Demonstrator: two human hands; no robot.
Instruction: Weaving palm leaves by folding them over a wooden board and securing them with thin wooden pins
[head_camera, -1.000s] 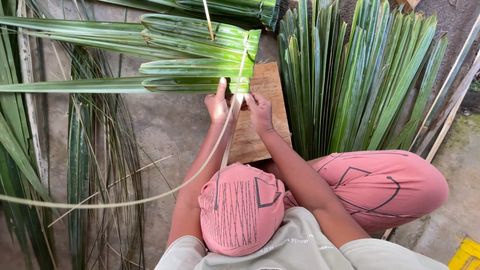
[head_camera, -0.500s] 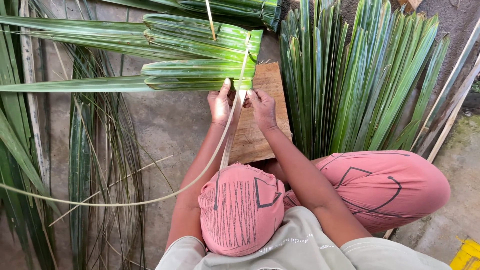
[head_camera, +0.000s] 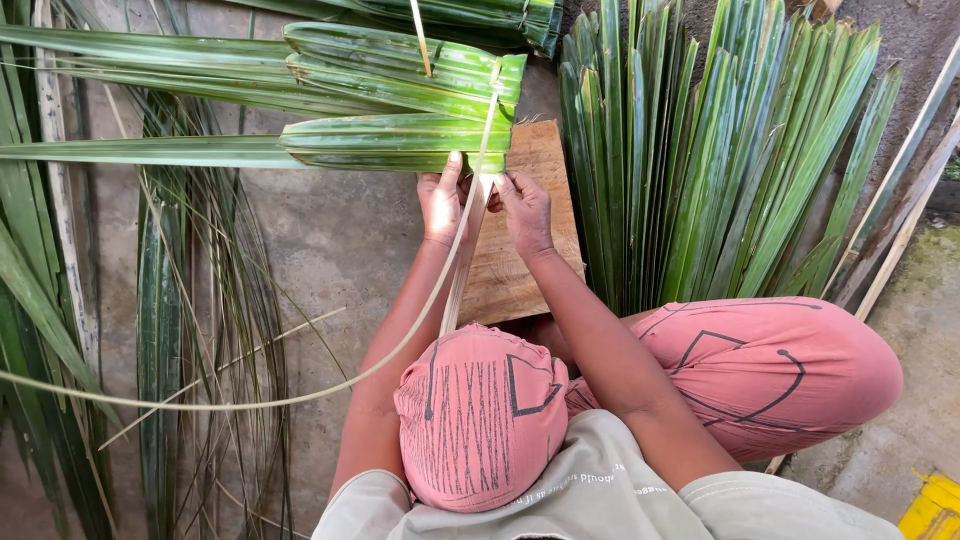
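Over wooden board (head_camera: 520, 270), folded palm leaves (head_camera: 400, 140) at both hands' (head_camera: 443, 200) grip.

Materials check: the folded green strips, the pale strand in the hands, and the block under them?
Folded green strips: palm leaflets by the look, glossy, ribbed lengthwise. Pale strand: thin and stiff-looking, probably a leaf midrib or stripped fibre; both the left hand and right hand are at it. Block: bare wood, rough and unfinished, with visible grain.

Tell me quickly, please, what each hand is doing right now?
Left hand: closed on the folded palm leaf.
Right hand: closed, pinching the pale strip.
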